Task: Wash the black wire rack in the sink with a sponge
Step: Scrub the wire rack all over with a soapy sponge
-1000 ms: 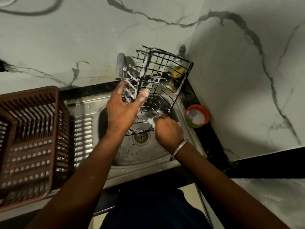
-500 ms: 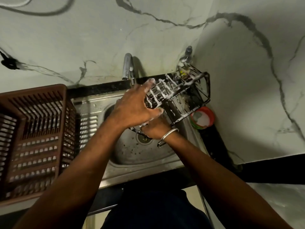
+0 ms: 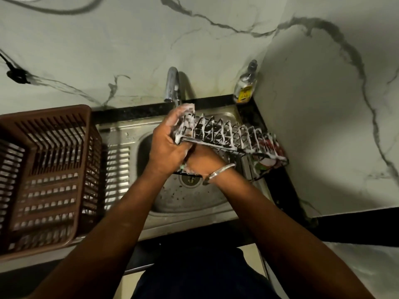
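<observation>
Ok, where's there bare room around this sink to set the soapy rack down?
The basin floor in front of the drain is bare, bordered by the sink's near rim. The ribbed drainboard between basin and brown basket is also free, though narrow. The right is crowded: a red-rimmed tub sits under the wire rack, a bottle in the back corner.

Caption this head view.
Left hand grips a soapy black wire rack over the steel sink; right hand beneath it.
</observation>
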